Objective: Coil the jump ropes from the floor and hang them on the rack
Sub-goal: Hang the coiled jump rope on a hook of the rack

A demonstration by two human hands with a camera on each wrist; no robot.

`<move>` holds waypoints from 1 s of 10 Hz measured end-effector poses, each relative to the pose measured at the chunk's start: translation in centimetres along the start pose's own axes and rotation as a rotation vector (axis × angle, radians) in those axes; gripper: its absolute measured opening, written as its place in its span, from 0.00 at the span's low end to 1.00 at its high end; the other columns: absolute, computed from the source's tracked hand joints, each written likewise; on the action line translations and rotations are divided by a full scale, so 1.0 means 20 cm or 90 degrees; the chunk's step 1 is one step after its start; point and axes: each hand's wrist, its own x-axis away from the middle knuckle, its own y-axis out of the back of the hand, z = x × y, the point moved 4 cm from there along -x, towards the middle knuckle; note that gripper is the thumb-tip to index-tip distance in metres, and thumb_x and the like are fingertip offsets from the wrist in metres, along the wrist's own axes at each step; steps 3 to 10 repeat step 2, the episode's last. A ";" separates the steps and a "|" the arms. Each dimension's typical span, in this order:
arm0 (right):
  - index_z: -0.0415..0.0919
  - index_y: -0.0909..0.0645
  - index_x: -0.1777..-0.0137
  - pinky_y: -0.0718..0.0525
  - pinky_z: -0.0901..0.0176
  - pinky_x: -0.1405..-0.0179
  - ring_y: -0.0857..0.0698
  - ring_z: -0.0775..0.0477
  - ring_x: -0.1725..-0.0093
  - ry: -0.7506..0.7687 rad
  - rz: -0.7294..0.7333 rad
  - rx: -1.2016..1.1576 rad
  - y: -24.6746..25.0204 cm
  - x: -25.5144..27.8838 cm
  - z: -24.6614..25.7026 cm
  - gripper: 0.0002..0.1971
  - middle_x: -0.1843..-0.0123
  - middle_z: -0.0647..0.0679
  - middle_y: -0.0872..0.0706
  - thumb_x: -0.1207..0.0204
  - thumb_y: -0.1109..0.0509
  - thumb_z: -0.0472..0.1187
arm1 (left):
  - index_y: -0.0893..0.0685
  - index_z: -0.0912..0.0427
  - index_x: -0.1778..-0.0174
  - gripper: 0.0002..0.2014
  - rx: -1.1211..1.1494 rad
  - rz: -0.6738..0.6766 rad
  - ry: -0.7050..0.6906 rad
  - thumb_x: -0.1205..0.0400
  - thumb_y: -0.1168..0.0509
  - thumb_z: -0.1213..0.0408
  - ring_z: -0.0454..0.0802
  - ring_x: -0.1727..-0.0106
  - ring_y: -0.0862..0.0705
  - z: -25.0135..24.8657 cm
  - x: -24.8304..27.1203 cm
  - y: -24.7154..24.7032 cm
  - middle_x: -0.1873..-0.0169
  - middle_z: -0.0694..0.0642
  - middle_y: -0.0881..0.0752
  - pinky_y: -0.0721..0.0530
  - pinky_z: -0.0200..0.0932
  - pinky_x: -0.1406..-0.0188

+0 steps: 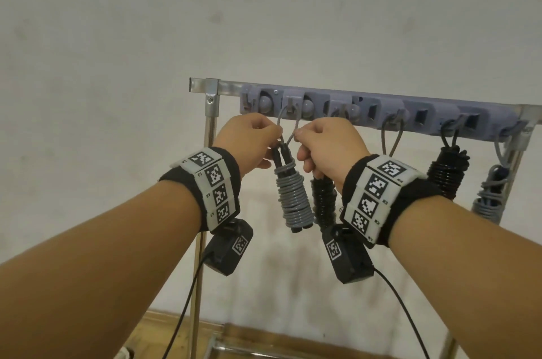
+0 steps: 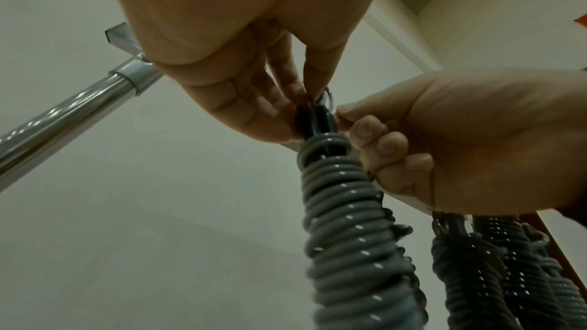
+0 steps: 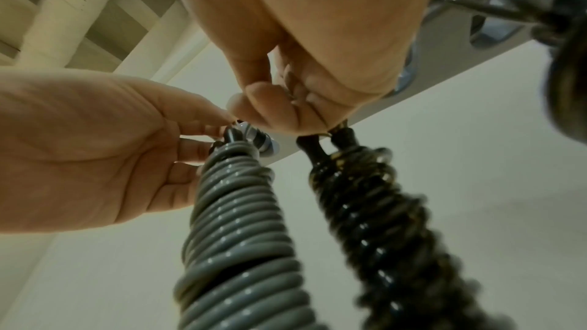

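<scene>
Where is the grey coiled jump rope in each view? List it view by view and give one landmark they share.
Head: grey coiled jump rope hangs at centre, below and between the left hand and right hand.
Left wrist: lower centre-right, running down from the fingertips.
Right wrist: lower centre, left of the black coiled jump rope.
Shared landmark: the rope's black handle tips where both hands meet.

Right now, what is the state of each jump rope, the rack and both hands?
Grey jump rope: coiled, loop over a rack hook, pinched by both hands.
Black jump rope: coiled, hanging beside it.
Rack: several ropes hung; leftmost hook free.
Left hand: pinches the grey loop.
Right hand: pinches the grey loop.
</scene>
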 end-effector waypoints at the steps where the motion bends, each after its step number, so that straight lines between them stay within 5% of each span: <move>1: 0.41 0.13 0.50 0.18 0.58 0.75 0.16 0.52 0.75 -0.016 -0.001 -0.025 0.04 0.09 -0.06 0.07 0.70 0.49 0.11 0.16 0.33 0.40 | 0.13 0.52 0.50 0.03 -0.019 -0.053 -0.005 0.14 0.29 0.58 0.51 0.55 0.07 0.04 0.09 0.00 0.55 0.52 0.08 0.06 0.51 0.54; 2: 0.40 0.12 0.50 0.16 0.61 0.76 0.15 0.53 0.74 -0.024 0.009 -0.049 0.11 0.17 -0.13 0.07 0.69 0.50 0.10 0.16 0.32 0.40 | 0.14 0.48 0.50 0.01 -0.036 -0.110 -0.014 0.14 0.30 0.60 0.54 0.48 0.09 0.09 0.17 0.02 0.52 0.50 0.09 0.08 0.60 0.44; 10: 0.40 0.12 0.50 0.16 0.61 0.76 0.15 0.53 0.74 -0.024 0.009 -0.049 0.11 0.17 -0.13 0.07 0.69 0.50 0.10 0.16 0.32 0.40 | 0.14 0.48 0.50 0.01 -0.036 -0.110 -0.014 0.14 0.30 0.60 0.54 0.48 0.09 0.09 0.17 0.02 0.52 0.50 0.09 0.08 0.60 0.44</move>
